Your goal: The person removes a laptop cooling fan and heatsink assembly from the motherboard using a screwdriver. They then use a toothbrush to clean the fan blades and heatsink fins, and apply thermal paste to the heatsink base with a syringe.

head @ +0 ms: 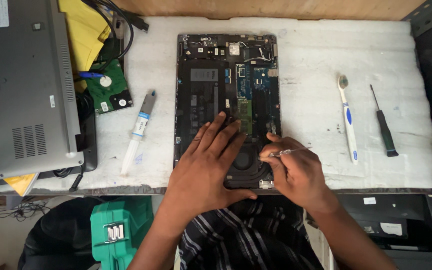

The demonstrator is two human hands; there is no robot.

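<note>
Mid-frame, left hand (207,165) spread flat on fragile opened laptop (227,75), right hand (296,170) pinching thin, slippery tool (290,151); best handled by edges.

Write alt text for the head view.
A left hand lies flat on an opened laptop while the right hand holds a thin metal tool over it. A toothbrush and screwdriver lie right, a syringe left.
</note>
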